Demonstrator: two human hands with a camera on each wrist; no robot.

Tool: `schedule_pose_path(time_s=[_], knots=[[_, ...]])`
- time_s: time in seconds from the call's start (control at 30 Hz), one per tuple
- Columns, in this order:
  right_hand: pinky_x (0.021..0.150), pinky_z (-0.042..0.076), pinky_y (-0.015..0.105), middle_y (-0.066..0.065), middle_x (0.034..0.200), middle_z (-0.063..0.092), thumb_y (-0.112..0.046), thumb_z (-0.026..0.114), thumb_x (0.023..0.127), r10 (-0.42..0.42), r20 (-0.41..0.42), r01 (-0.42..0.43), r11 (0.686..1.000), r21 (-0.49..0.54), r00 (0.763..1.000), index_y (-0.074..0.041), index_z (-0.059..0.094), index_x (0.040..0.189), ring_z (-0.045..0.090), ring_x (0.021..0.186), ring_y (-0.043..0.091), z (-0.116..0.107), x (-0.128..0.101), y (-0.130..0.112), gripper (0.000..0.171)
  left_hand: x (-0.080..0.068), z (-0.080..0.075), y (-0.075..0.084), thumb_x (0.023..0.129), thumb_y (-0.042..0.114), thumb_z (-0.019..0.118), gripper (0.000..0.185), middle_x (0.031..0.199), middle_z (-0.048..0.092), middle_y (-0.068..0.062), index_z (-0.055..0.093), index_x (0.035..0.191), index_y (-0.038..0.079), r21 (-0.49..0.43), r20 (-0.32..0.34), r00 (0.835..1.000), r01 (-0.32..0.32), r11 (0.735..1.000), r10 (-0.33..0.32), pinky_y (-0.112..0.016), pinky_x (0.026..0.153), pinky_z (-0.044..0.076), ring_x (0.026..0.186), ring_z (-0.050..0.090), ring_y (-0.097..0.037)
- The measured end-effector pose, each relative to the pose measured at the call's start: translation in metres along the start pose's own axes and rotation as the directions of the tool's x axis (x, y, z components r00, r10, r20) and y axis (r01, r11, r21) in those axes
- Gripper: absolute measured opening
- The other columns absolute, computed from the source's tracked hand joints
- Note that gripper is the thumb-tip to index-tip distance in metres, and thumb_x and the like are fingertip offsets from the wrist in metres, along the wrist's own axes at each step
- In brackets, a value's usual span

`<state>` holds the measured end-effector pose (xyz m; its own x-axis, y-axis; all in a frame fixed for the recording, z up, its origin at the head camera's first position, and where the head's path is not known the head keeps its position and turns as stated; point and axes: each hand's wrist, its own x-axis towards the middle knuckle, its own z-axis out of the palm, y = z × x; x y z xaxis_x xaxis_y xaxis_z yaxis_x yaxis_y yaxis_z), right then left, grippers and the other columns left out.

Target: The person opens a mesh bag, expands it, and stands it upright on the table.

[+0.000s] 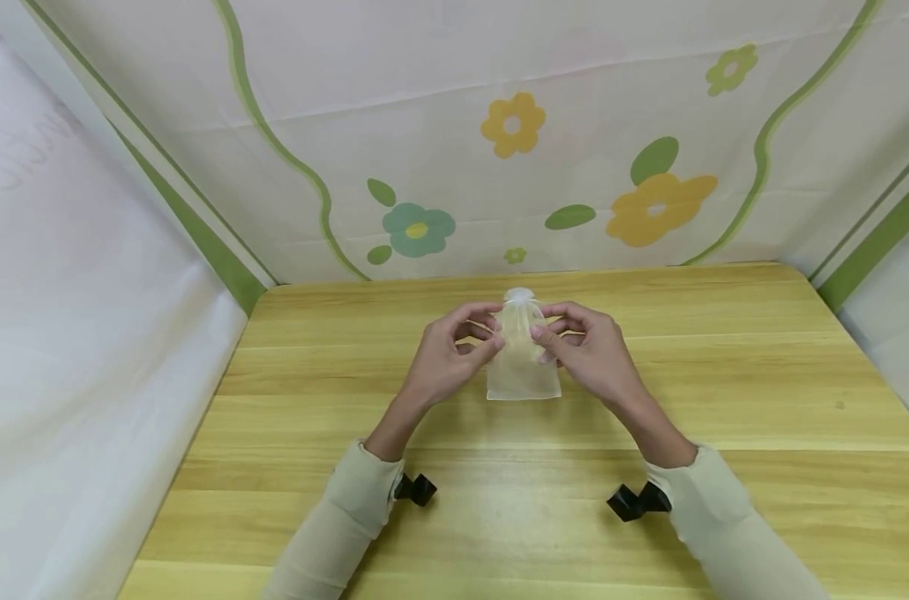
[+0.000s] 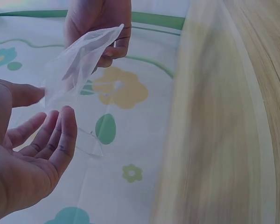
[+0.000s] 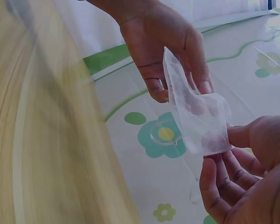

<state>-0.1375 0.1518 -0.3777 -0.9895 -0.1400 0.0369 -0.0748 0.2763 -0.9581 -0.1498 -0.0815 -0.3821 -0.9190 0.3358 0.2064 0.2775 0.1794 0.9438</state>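
A small, sheer white drawstring pouch (image 1: 523, 371) hangs between both hands above the table, its gathered top at the far end and its flat bottom edge towards me. My left hand (image 1: 454, 350) pinches the pouch's left side between thumb and fingers. On the opposite side, my right hand (image 1: 591, 348) pinches it the same way, thumb on the near face. In the right wrist view the pouch (image 3: 193, 123) looks thin and see-through, and a fine string loop (image 3: 153, 133) dangles beside it. The left wrist view shows the pouch (image 2: 74, 70) edge-on, its sides slightly bowed.
The wooden table (image 1: 499, 525) stretches under both arms. Behind it hangs a white cloth (image 1: 424, 108) printed with flowers and green vines, with another white cloth (image 1: 87, 333) along the left. Black wrist mounts (image 1: 637, 502) stick out from both sleeves.
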Motion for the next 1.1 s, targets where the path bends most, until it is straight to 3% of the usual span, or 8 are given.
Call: schedule_pose_path(time_s=[0.2, 0.3, 0.4, 0.53, 0.73, 0.97, 1.1], knots=[[0.066, 0.063, 0.026, 0.021, 0.104, 0.076, -0.027, 0.076, 0.103, -0.026, -0.031, 0.026, 1.0, -0.011, 0.999, -0.003, 0.072, 0.13, 0.076, 0.069, 0.014, 0.002, 0.0026, -0.0014, 0.037, 0.0029, 0.0042, -0.0022, 0.1, 0.016, 0.079, 0.039, 0.12, 0.073, -0.014, 0.069, 0.136, 0.007, 0.075, -0.072, 0.995, -0.061, 0.995, 0.066, -0.035, 0.078, 0.068, 0.102, 0.076, -0.026], [0.067, 0.064, 0.028, 0.021, 0.104, 0.076, -0.028, 0.076, 0.103, -0.03, -0.029, 0.03, 0.999, -0.021, 0.999, -0.003, 0.073, 0.128, 0.077, 0.07, 0.014, 0.0026, 0.0033, -0.0023, 0.035, 0.0041, 0.0076, -0.0036, 0.099, 0.015, 0.08, 0.038, 0.119, 0.075, -0.015, 0.069, 0.134, 0.006, 0.106, -0.092, 0.991, -0.085, 0.991, 0.095, -0.039, 0.079, 0.068, 0.101, 0.078, -0.027], [0.07, 0.065, 0.03, 0.02, 0.105, 0.077, -0.029, 0.076, 0.103, -0.03, -0.01, 0.029, 0.998, -0.051, 1.0, -0.004, 0.073, 0.127, 0.078, 0.072, 0.015, 0.0026, 0.0031, -0.0026, 0.034, 0.0032, 0.0097, -0.0052, 0.098, 0.011, 0.079, 0.034, 0.117, 0.076, -0.015, 0.07, 0.131, 0.003, 0.122, -0.1, 0.99, -0.086, 0.989, 0.098, -0.034, 0.078, 0.068, 0.098, 0.079, -0.028], [0.071, 0.065, 0.031, 0.019, 0.107, 0.078, -0.029, 0.074, 0.104, -0.037, 0.013, 0.038, 0.995, -0.087, 0.999, -0.005, 0.073, 0.126, 0.078, 0.075, 0.016, 0.0023, 0.0028, -0.0021, 0.032, 0.0008, 0.0101, -0.0067, 0.097, 0.006, 0.079, 0.026, 0.113, 0.077, -0.016, 0.07, 0.122, 0.001, 0.111, -0.112, 0.989, -0.081, 0.991, 0.094, -0.027, 0.074, 0.066, 0.095, 0.079, -0.029], [0.068, 0.063, 0.027, 0.016, 0.105, 0.079, -0.028, 0.072, 0.105, -0.05, 0.006, 0.051, 0.994, -0.102, 0.999, -0.006, 0.074, 0.121, 0.078, 0.075, 0.016, 0.0019, 0.003, -0.0006, 0.027, -0.0006, 0.0083, -0.0071, 0.097, -0.001, 0.077, 0.015, 0.105, 0.076, -0.019, 0.07, 0.111, -0.001, 0.076, -0.122, 0.986, -0.101, 0.992, 0.11, -0.027, 0.068, 0.066, 0.088, 0.078, -0.031], [0.063, 0.06, 0.03, 0.011, 0.099, 0.078, -0.03, 0.072, 0.105, -0.068, -0.026, 0.064, 0.991, -0.116, 0.997, -0.01, 0.077, 0.116, 0.075, 0.071, 0.015, -0.0007, 0.0033, 0.0025, 0.023, 0.0008, 0.0037, -0.009, 0.098, -0.002, 0.074, 0.011, 0.104, 0.077, -0.018, 0.074, 0.109, -0.001, 0.061, -0.127, 0.983, -0.126, 0.99, 0.133, -0.03, 0.066, 0.067, 0.084, 0.077, -0.03], [0.067, 0.06, 0.028, 0.009, 0.106, 0.079, -0.034, 0.072, 0.105, -0.093, -0.037, 0.086, 0.985, -0.151, 0.995, -0.012, 0.077, 0.118, 0.076, 0.083, 0.017, 0.0015, 0.0036, 0.0034, 0.026, 0.0006, 0.0035, -0.0094, 0.098, 0.0, 0.075, 0.013, 0.106, 0.077, -0.017, 0.075, 0.111, 0.0, 0.074, -0.123, 0.982, -0.134, 0.988, 0.142, -0.029, 0.064, 0.066, 0.083, 0.077, -0.03]])
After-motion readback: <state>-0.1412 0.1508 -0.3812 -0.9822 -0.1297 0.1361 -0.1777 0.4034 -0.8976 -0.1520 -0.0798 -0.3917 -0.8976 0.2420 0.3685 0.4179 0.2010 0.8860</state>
